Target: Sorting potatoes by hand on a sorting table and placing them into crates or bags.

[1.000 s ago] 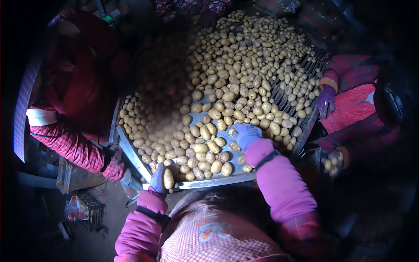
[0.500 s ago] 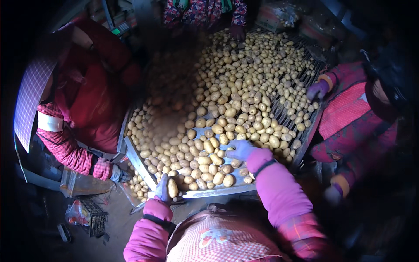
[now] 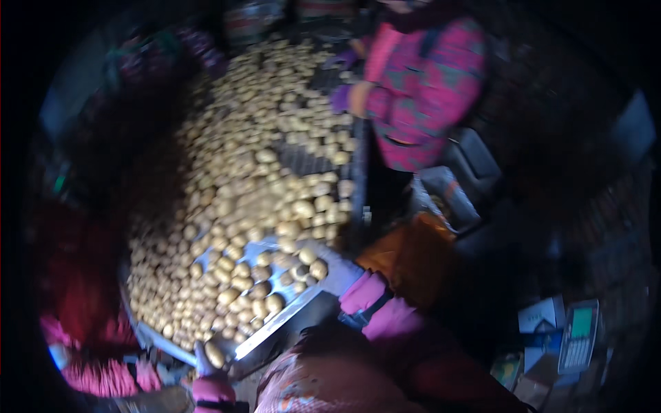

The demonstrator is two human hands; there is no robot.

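Many potatoes (image 3: pixel 227 296) cover a wide sorting table with a pale metal rim (image 3: pixel 279 320). At the table's near left corner my left hand (image 3: pixel 204 361), in a pale purple glove, is closed on a potato (image 3: pixel 215 355) held over the rim. My right hand (image 3: pixel 334 270), gloved alike, lies at the near right corner. Its blurred fingers stretch behind a few potatoes (image 3: pixel 317 268) and touch them without closing round any. Between the potatoes shows a bluish plate (image 3: pixel 256 249).
A person in a pink patterned jacket (image 3: pixel 427 89) works at the right edge, with purple gloves among potatoes on dark bars (image 3: pixel 303 160). Another person's pink sleeve (image 3: pixel 100 378) is at lower left. A grey bin (image 3: pixel 447 196), an orange sack (image 3: pixel 406 255) and a scale display (image 3: pixel 578 337) stand right.
The view has swung to the right, so the table now lies left and the bin and scale display have come in. My right hand has come to the near right rim beside potatoes.
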